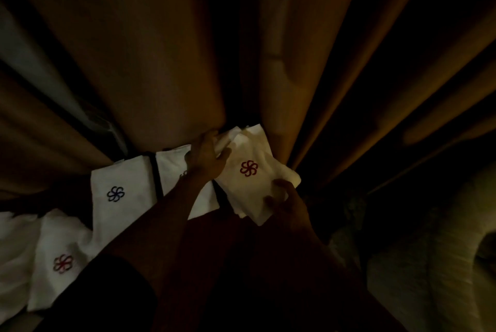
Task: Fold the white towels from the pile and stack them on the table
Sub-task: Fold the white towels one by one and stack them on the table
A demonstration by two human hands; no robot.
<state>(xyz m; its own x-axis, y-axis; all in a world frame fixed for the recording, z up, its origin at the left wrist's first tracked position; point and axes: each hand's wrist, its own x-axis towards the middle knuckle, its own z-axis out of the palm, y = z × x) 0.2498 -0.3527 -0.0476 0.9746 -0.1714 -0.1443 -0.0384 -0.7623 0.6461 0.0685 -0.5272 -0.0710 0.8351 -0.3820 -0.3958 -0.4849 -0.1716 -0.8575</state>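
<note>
**Both hands on one towel**

I have my left arm reaching in from the lower left. A dark sleeve (107,291) covers it to about the elbow, and the bare left forearm (166,213) runs up and to the right. My left hand (206,157) lies back-up with the thumb pointing right and the fingers curled into the far-left corner of the towel (249,186). My right forearm (311,248) comes up from the bottom centre, deep in shadow. My right hand (287,201) pinches the towel's near-right edge, thumb (279,184) on top, with the other fingers hidden under the cloth. The two hands sit apart, at opposite corners.
</note>
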